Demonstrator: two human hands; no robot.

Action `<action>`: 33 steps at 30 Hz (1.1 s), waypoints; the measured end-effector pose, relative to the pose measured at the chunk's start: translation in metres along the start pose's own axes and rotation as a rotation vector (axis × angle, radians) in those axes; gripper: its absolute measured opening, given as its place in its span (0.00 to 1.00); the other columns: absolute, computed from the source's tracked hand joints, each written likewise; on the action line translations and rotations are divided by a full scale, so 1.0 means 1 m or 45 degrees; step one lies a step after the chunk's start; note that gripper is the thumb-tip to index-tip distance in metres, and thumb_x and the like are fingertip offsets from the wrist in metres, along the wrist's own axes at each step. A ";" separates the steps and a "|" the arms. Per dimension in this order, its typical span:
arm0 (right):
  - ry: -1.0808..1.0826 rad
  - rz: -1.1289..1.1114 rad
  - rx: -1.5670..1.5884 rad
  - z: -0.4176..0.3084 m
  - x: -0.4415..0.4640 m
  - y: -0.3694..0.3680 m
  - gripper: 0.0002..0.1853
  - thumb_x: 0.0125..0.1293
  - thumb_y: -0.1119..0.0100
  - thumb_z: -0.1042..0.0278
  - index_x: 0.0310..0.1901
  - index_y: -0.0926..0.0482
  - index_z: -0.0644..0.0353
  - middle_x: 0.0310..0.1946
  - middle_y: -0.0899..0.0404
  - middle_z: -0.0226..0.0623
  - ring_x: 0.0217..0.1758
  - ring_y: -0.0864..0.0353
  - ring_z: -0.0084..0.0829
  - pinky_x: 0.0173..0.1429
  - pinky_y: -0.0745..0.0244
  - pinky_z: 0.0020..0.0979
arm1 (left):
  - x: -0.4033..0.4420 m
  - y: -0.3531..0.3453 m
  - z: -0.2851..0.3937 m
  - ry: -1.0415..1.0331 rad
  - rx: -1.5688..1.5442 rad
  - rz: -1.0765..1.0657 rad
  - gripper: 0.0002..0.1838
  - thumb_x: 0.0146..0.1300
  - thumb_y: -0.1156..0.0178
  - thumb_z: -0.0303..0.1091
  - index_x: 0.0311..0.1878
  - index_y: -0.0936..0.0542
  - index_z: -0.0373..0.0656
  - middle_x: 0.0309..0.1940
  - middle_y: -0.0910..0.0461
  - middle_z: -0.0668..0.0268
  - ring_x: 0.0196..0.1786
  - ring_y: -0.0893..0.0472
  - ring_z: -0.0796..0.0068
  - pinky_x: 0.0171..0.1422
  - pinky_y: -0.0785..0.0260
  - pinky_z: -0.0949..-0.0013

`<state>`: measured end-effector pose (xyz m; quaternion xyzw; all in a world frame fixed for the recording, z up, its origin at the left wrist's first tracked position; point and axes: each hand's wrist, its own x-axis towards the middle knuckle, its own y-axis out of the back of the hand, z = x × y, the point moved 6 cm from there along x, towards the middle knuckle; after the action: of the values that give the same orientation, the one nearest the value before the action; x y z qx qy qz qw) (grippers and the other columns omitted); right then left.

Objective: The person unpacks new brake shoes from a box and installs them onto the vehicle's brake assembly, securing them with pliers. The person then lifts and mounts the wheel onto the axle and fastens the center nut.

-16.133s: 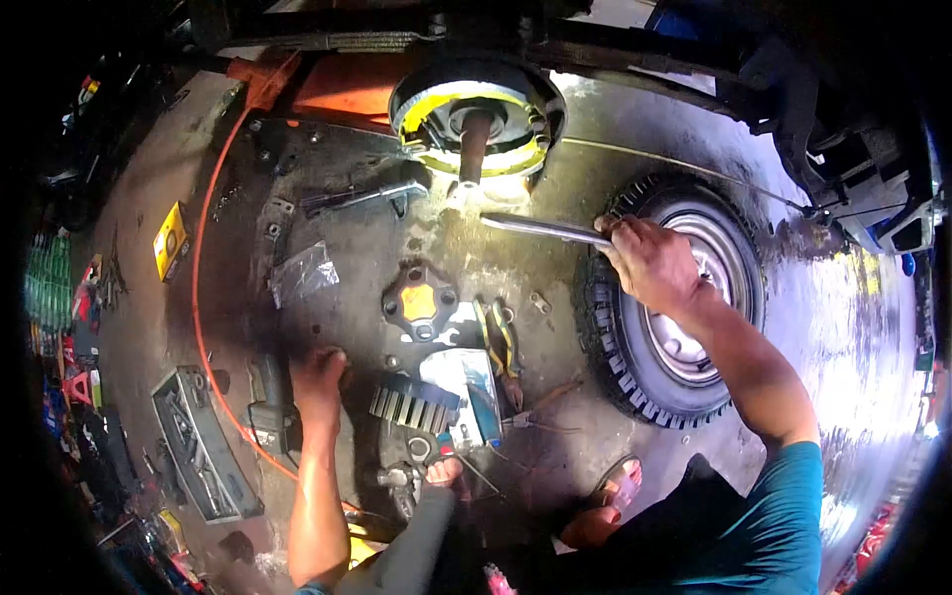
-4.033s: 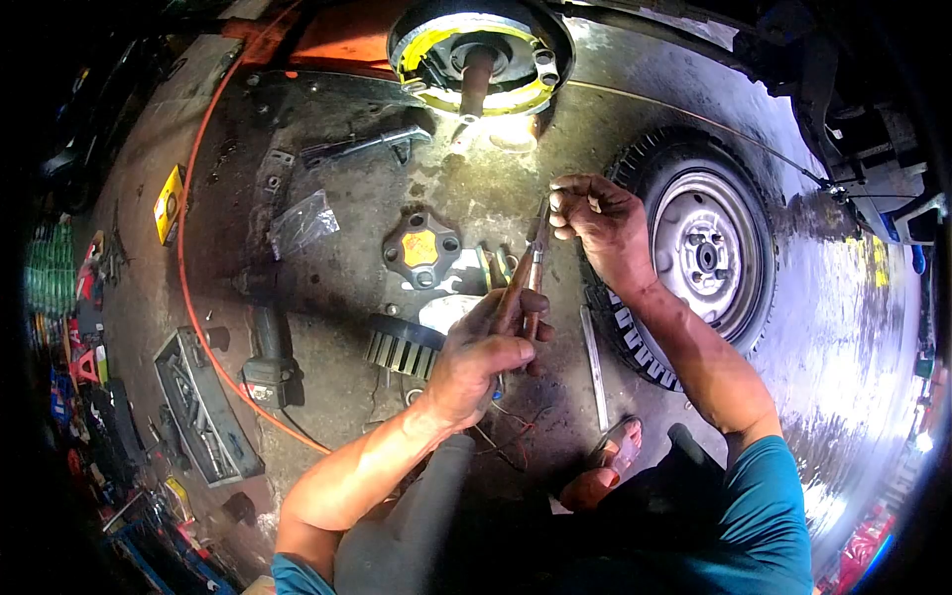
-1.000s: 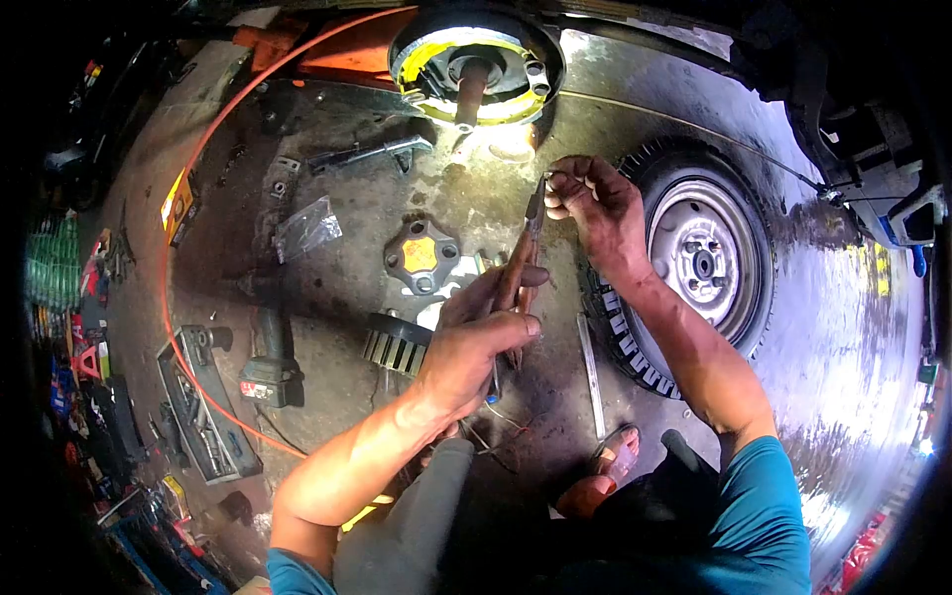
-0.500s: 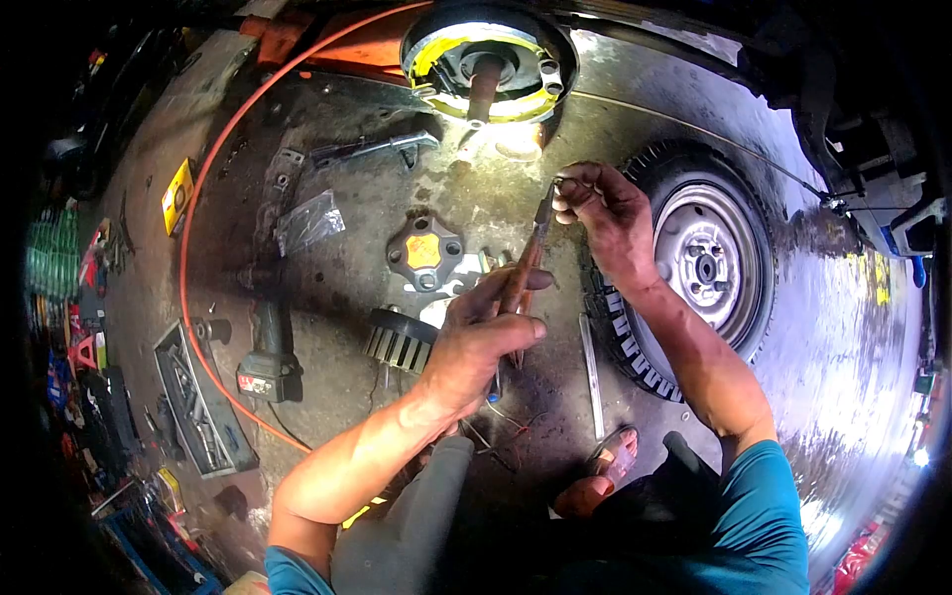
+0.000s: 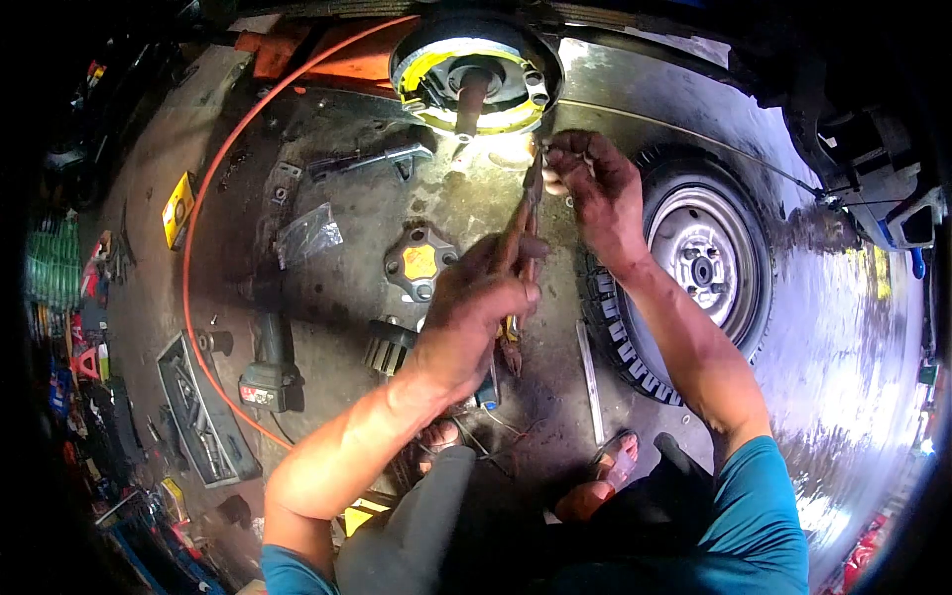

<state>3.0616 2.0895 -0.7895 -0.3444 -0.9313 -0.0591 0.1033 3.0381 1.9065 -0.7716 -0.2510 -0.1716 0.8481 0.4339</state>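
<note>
My left hand (image 5: pixel 466 317) is wrapped round the handles of a pair of pliers (image 5: pixel 529 198), whose jaws point up and away from me. Beside the jaw tips, my right hand (image 5: pixel 603 198) has its thumb and fingers pinched together. What sits in that pinch is too small to make out. Just beyond both hands stands a brightly lit drum brake assembly (image 5: pixel 418 71) with yellow-looking brake shoes and a spindle sticking out of its middle. On the floor left of the pliers lies a dark hub cap (image 5: pixel 418 262) with an orange centre.
A wheel with its tyre (image 5: pixel 592 297) lies to the right. Leftward are a cordless impact wrench (image 5: pixel 270 372), a grey tray of sockets (image 5: pixel 181 421), a clear plastic bag (image 5: pixel 310 236) and an orange hose (image 5: pixel 193 233). A long metal bar (image 5: pixel 590 382) lies near my foot.
Both hands and the pliers have moved a little farther forward, towards the brake assembly. The pliers are turned more upright. My left hand keeps its hold on them.
</note>
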 end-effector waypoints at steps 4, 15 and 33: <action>0.126 0.080 -0.108 -0.016 0.023 -0.002 0.12 0.67 0.40 0.69 0.48 0.22 0.65 0.40 0.19 0.34 0.41 0.20 0.23 0.45 0.23 0.25 | 0.012 -0.002 0.017 -0.072 0.121 -0.027 0.23 0.59 0.48 0.31 0.58 0.28 0.36 0.46 0.23 0.62 0.46 0.24 0.71 0.49 0.31 0.67; 0.242 0.210 -0.222 -0.028 0.055 -0.011 0.09 0.63 0.35 0.71 0.42 0.19 0.64 0.37 0.17 0.33 0.37 0.23 0.22 0.45 0.28 0.24 | 0.034 0.005 0.040 -0.407 0.421 -0.031 0.05 0.63 0.43 0.22 0.42 0.23 0.39 0.49 0.21 0.62 0.38 0.22 0.77 0.42 0.27 0.73; 0.389 0.199 -0.225 -0.029 0.059 -0.007 0.06 0.64 0.36 0.72 0.40 0.18 0.64 0.33 0.17 0.31 0.35 0.23 0.17 0.41 0.27 0.21 | 0.036 -0.016 0.058 -0.426 0.868 0.253 0.12 0.53 0.42 0.32 0.41 0.20 0.41 0.32 0.25 0.71 0.33 0.29 0.81 0.37 0.38 0.75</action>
<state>3.0171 2.1159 -0.7474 -0.4106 -0.8663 -0.1841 0.2171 2.9970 1.9404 -0.7259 0.0338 0.0767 0.9236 0.3742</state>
